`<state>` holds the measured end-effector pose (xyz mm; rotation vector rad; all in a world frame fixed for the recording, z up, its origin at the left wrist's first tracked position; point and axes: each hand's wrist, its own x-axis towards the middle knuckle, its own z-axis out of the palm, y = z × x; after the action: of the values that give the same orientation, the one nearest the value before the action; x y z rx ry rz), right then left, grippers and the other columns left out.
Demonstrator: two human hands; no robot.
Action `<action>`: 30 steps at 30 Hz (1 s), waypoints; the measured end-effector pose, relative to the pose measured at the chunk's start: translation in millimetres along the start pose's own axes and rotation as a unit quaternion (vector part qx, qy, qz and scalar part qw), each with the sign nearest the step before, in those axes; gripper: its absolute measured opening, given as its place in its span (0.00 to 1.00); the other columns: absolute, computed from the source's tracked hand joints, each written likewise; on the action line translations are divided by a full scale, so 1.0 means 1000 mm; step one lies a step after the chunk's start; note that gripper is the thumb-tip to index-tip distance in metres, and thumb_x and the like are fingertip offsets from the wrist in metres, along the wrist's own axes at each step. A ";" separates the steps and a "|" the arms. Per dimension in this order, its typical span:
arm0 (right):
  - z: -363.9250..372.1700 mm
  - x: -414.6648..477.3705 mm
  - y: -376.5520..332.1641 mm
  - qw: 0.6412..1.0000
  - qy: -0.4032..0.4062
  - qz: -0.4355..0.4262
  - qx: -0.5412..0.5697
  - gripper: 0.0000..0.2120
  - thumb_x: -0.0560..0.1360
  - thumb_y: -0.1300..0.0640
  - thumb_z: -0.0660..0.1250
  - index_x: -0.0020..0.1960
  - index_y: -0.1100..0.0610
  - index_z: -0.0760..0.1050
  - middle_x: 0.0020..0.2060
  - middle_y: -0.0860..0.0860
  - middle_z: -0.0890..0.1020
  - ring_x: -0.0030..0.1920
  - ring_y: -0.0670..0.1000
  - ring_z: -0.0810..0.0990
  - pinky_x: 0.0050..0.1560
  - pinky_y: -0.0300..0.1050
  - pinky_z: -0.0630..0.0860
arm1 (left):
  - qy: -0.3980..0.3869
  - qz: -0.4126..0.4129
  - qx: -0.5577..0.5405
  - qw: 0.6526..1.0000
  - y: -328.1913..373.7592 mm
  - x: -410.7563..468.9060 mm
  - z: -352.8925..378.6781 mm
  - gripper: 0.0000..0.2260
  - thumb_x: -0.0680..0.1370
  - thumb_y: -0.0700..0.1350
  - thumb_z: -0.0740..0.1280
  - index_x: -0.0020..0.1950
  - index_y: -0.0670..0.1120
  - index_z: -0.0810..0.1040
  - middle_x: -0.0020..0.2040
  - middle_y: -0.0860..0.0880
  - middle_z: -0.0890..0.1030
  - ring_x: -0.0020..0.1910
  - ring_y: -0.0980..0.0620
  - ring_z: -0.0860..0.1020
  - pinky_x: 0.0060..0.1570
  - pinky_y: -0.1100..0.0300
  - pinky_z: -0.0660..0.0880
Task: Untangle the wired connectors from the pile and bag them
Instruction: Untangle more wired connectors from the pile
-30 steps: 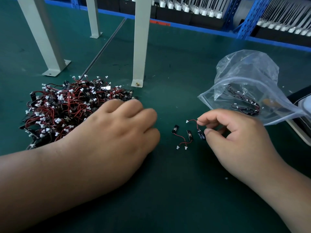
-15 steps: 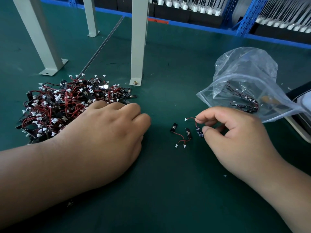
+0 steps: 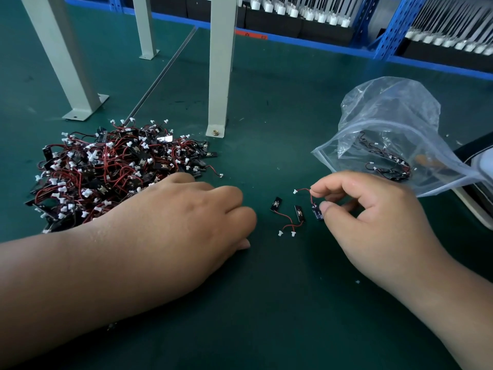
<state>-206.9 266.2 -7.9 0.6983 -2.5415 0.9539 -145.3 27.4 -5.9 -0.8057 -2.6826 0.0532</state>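
A tangled pile of wired connectors [image 3: 106,169] with red and black leads and white plugs lies at the left on the green mat. My left hand [image 3: 186,222] rests palm down at the pile's right edge, fingers curled under; whether it holds anything is hidden. My right hand [image 3: 368,217] pinches one wired connector [image 3: 317,210] between thumb and forefinger just above the mat. Two loose connectors [image 3: 289,214] lie between my hands. A clear plastic bag [image 3: 386,134] with several connectors inside lies open behind my right hand.
Three grey metal posts [image 3: 218,76] stand bolted to the mat behind the pile, with a thin rod [image 3: 160,76] lying between them. Blue shelving [image 3: 394,22] with white parts runs along the back. A dark and white flat object [image 3: 477,182] lies under the bag at the right edge.
My left hand has slid a little left toward the pile. My right hand keeps its pinch on the connector and has barely moved.
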 end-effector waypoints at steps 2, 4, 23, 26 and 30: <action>0.000 0.000 0.000 1.000 0.000 0.001 0.001 0.17 0.69 0.69 0.71 0.45 0.47 0.83 0.44 0.37 0.81 0.44 0.39 0.80 0.44 0.25 0.70 | 0.010 0.022 0.005 1.000 0.000 0.000 0.000 0.12 0.80 0.54 0.55 0.43 0.51 0.75 0.37 0.52 0.72 0.30 0.48 0.74 0.37 0.50 0.76; 0.000 0.000 0.000 1.000 -0.001 0.001 0.004 0.16 0.69 0.69 0.71 0.46 0.47 0.83 0.42 0.37 0.82 0.45 0.39 0.80 0.44 0.24 0.70 | 0.021 0.049 0.014 0.998 0.001 -0.001 0.002 0.09 0.79 0.52 0.58 0.43 0.50 0.74 0.37 0.51 0.72 0.30 0.48 0.74 0.36 0.50 0.76; 0.000 0.000 0.000 1.000 -0.021 -0.016 -0.002 0.19 0.67 0.72 0.70 0.45 0.47 0.82 0.40 0.38 0.81 0.46 0.43 0.79 0.45 0.27 0.71 | 0.018 0.138 -0.027 0.990 0.008 -0.004 -0.001 0.07 0.77 0.47 0.67 0.53 0.50 0.79 0.42 0.50 0.76 0.34 0.46 0.76 0.39 0.50 0.76; -0.002 0.000 -0.004 0.998 -0.024 -0.064 0.004 0.11 0.70 0.65 0.71 0.47 0.51 0.82 0.42 0.40 0.81 0.47 0.45 0.80 0.49 0.32 0.73 | 0.025 0.141 -0.034 0.989 0.008 -0.004 -0.001 0.07 0.75 0.44 0.69 0.52 0.49 0.78 0.42 0.50 0.76 0.33 0.46 0.74 0.39 0.50 0.76; -0.006 -0.004 -0.012 0.982 -0.087 -0.167 0.015 0.09 0.76 0.51 0.69 0.51 0.54 0.83 0.45 0.45 0.81 0.49 0.51 0.79 0.51 0.48 0.74 | 0.032 0.145 -0.042 0.988 0.008 -0.003 -0.002 0.05 0.76 0.44 0.67 0.51 0.49 0.78 0.42 0.50 0.76 0.34 0.46 0.74 0.39 0.49 0.75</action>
<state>-196.0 263.5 0.7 1.2199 -2.4455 0.8480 -138.3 32.5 -6.4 -1.1988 -2.5024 -0.0152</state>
